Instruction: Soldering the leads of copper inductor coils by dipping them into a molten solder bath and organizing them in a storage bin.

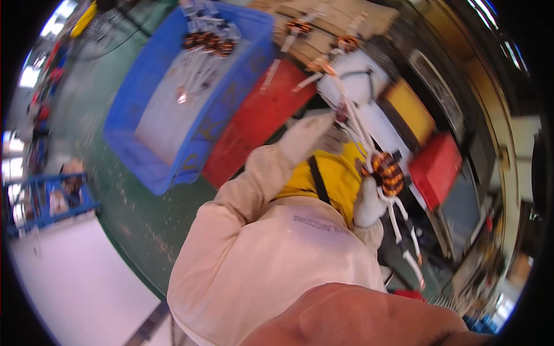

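My right hand (368, 205), in a white glove, is closed around the side of a ring-shaped coil (388, 175) wound with copper wire. White-sleeved leads (397, 222) with coppery ends hang below the coil, and more leads (359, 118) run up from it. My left hand (309, 135), gloved too and blurred by motion, has its fingers closed at those upper leads. Its fingertips are partly hidden. Beyond the hands, similar copper coils (348, 43) with white leads lie on brown cardboard (323, 16).
A blue plastic crate (124, 118) on my left holds several coils (210, 43) with white leads. Beside it is a red surface (259, 104). To the right stand a yellow-and-black box (408, 112) and a red bin (435, 170). A white panel (81, 277) lies at lower left.
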Demonstrator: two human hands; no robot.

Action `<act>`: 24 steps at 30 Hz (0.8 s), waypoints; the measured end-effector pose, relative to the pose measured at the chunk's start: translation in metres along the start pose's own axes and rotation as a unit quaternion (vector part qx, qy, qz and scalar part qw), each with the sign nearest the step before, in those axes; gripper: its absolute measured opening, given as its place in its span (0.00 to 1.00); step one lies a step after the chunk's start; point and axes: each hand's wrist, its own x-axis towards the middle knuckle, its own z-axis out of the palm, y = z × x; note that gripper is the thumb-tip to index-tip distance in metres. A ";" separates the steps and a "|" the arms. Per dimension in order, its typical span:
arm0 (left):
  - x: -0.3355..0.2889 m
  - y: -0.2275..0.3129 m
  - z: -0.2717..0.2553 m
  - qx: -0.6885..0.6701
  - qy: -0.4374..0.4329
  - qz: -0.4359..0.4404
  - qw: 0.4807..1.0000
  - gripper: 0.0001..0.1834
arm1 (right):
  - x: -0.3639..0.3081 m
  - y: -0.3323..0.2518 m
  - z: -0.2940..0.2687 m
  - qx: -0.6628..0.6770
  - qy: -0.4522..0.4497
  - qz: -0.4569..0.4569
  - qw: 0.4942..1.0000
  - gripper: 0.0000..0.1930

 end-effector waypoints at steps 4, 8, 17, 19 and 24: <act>-0.010 0.000 -0.009 0.045 -0.018 0.024 0.999 0.25 | -0.012 -0.017 0.001 0.127 0.039 0.145 0.980 0.20; 0.004 0.002 -0.003 -0.070 -0.025 0.008 0.997 0.25 | -0.015 -0.010 -0.014 0.065 0.048 0.156 0.984 0.20; 0.007 -0.004 0.034 -0.091 -0.026 0.025 0.995 0.20 | 0.001 -0.014 -0.016 -0.216 -0.071 -0.083 0.970 0.14; 0.008 -0.006 0.036 -0.198 -0.037 -0.104 0.974 0.21 | -0.006 -0.002 -0.019 -0.066 -0.044 0.002 0.997 0.19; 0.007 -0.034 0.054 -0.132 -0.139 -0.071 0.979 0.22 | -0.002 0.000 -0.030 -0.189 -0.043 -0.023 0.981 0.27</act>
